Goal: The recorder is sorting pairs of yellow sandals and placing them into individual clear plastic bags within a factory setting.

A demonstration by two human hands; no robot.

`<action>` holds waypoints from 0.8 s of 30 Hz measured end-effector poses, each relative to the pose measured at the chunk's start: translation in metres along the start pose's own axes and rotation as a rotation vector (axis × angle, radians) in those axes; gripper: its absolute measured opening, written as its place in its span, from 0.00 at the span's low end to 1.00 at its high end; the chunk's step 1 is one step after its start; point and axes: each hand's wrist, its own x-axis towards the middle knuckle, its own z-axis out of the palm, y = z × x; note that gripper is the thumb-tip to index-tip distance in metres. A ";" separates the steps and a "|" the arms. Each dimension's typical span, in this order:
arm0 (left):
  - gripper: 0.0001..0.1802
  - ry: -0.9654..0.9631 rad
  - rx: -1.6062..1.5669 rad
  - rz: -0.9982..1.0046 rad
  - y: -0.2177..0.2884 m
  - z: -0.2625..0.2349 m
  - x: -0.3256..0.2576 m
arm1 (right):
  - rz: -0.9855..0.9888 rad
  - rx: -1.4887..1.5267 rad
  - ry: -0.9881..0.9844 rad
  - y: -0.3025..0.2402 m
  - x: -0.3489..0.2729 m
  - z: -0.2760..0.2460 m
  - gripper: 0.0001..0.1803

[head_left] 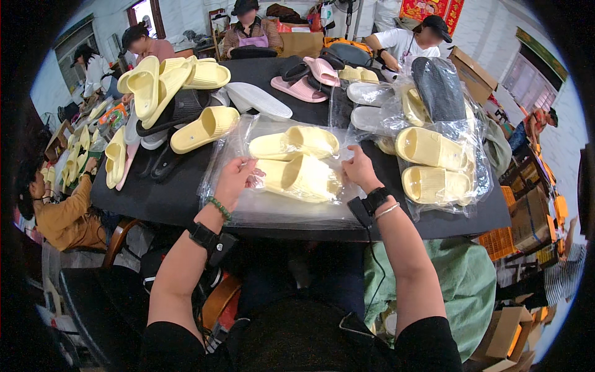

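Note:
In front of me on the black table, a pair of pale yellow slippers lies side by side, the far slipper [263, 146] above the near slipper [279, 175]. Both are in or on a clear plastic bag [248, 208], whose film spreads past them. At the left end of the near slipper, my left hand [234, 181] is closed, fingertips pinching the bag's film. My right hand [361, 168] has its fingers curled at the bag's right edge, beside the slippers' other end; the film it grips is partly hidden.
Bagged yellow slippers [434, 184] and a dark grey slipper [437, 90] are stacked on the right. Loose yellow slippers [204, 129] pile up at left, and pink slippers [300, 88] lie at the back. Several people sit around the black table [161, 208]. Green cloth [446, 279] hangs below.

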 end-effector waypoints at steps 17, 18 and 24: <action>0.12 0.316 0.635 0.797 0.044 0.008 -0.018 | -0.158 -0.420 0.184 0.016 -0.015 0.003 0.17; 0.12 0.283 0.441 0.556 0.043 0.010 -0.015 | -0.159 -0.431 0.197 0.020 -0.015 0.003 0.17; 0.13 0.266 0.297 0.483 -0.019 0.007 -0.013 | -0.134 -0.402 0.137 0.026 -0.007 -0.002 0.18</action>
